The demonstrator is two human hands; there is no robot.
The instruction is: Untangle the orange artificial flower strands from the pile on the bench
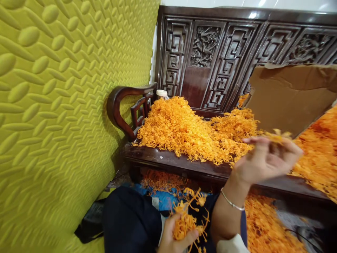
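Low in front of my lap, my left hand [175, 235] is closed round a bunch of orange plastic flower-like pieces [184, 225]. Thin stems stick out of the bunch at the top and right. My right hand [268, 158], with a bracelet on its wrist, is raised over the bench edge, slightly blurred. Its curled fingers hold a small orange flower-like piece [279, 135]. Beyond that hand, a large heap of similar orange pieces [179, 126] covers the bench seat [168, 160]. How many pieces the right hand holds is hidden by the fingers.
A torn cardboard sheet [289, 98] stands between the heap and another orange pile [318, 151] at right. A white-lidded container [162, 94] sits behind the heap. More orange pieces [268, 225] lie below the bench. A yellow padded wall [65, 105] borders the left.
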